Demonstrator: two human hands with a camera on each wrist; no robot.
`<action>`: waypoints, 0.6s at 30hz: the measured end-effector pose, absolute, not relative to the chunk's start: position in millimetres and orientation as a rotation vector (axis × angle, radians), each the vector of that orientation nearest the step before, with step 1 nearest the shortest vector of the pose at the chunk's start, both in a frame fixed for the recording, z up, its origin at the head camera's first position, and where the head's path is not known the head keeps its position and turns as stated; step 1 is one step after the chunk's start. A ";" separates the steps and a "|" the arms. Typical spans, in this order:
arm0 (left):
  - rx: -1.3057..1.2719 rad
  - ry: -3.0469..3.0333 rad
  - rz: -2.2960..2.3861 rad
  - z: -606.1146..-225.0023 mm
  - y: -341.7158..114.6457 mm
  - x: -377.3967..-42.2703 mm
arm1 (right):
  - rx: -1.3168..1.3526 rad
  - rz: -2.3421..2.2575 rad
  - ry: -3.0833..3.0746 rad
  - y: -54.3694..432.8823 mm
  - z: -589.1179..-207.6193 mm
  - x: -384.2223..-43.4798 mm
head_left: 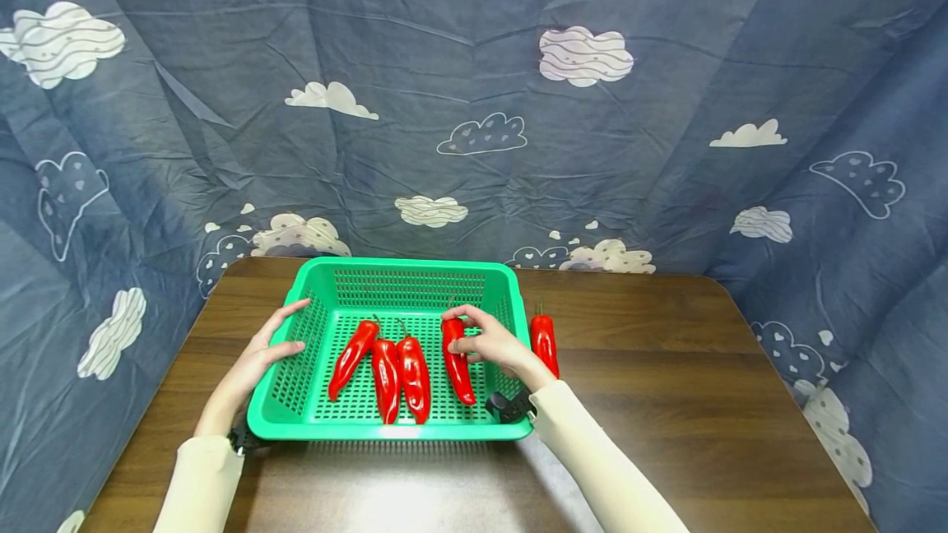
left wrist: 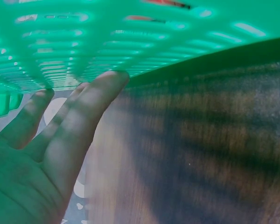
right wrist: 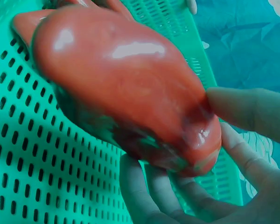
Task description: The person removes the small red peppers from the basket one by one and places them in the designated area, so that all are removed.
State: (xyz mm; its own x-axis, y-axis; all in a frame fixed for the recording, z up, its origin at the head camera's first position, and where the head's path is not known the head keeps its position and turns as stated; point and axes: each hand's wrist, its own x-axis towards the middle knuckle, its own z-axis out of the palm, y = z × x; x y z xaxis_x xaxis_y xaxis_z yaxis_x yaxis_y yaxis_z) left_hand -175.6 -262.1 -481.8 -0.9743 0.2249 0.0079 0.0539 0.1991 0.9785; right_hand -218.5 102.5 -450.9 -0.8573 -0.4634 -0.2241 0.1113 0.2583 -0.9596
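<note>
A green slotted basket sits on a brown wooden table. Three red peppers lie side by side on its floor. My right hand reaches over the basket's right wall and pinches a fourth red pepper near its stem end; that pepper fills the right wrist view, with fingers curled round it. My left hand rests with straight fingers against the basket's left wall. Another red pepper lies on the table just outside the right wall.
A blue cloth with white clouds hangs behind and at both sides of the table. Bare wood lies right of the basket and in front of it.
</note>
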 end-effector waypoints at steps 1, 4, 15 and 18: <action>0.264 2.318 1.883 -481.9 -262.2 -175.6 | -0.325 -1.640 2.060 102.9 -451.1 -218.8; 0.254 2.316 1.876 -481.9 -262.0 -175.5 | -0.339 -1.642 2.047 103.5 -451.7 -219.2; 0.267 2.341 1.874 -480.8 -261.2 -175.6 | -0.358 -1.690 2.008 109.7 -440.2 -216.6; 0.271 2.349 1.867 -481.0 -261.5 -175.5 | -0.365 -1.695 2.004 112.3 -436.0 -215.5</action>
State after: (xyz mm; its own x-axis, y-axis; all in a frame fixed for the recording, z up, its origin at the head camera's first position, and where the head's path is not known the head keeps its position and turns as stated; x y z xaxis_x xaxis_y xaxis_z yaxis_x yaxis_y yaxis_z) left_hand -175.5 -261.5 -481.0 -0.9756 0.2194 0.0106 0.0598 0.2188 0.9739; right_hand -215.5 112.3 -436.0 -0.8458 -0.4981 -0.1914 0.1062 0.1944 -0.9752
